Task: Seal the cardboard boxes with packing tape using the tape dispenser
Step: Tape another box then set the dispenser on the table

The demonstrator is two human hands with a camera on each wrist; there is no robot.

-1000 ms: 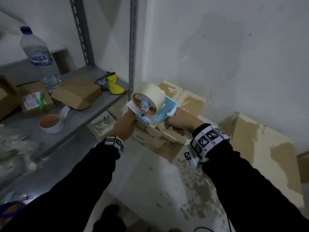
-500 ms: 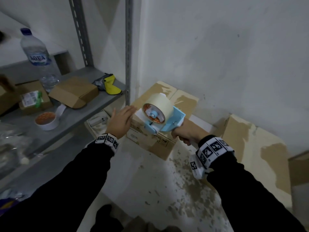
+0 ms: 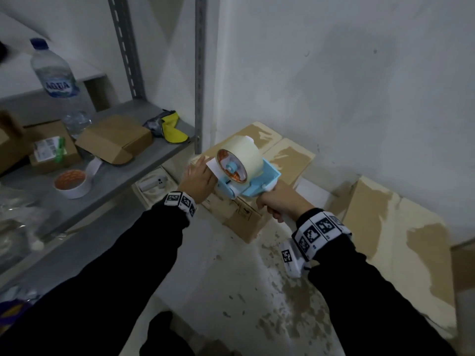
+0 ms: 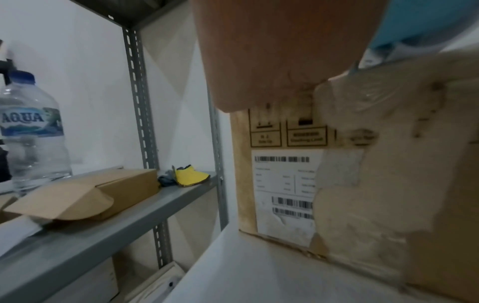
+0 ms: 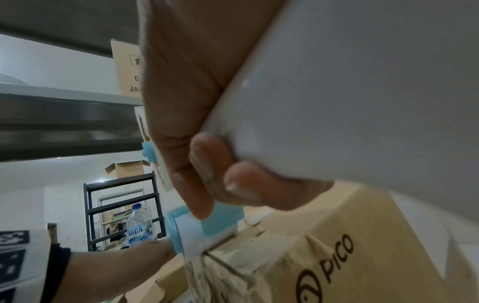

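The tape dispenser [image 3: 246,176], light blue with a cream roll, is shown lowered onto the near top edge of the cardboard box [image 3: 241,217], which stands on the floor beside the metal shelving [image 3: 123,176]; a second earlier it was held in the air between both hands. The left hand [image 3: 199,177], formerly at the dispenser's front, is now laid flat with straight fingers on the box top just beside the roll. A taping pass is therefore judged to be starting, with the box steadied. The right hand [image 3: 276,201] is wrapped tightly around the white handle. In the right wrist view, the curled fingers [image 5: 207,164] and the roller [image 5: 197,233] meeting the box corner are revealed, together with old crinkled tape and the printed word PICO, none of which is seen from the head. In the left wrist view, a barcoded shipping label [image 4: 283,194] on the box side is disclosed, while an AQUA water bottle [image 4: 28,133] stands on the shelf.
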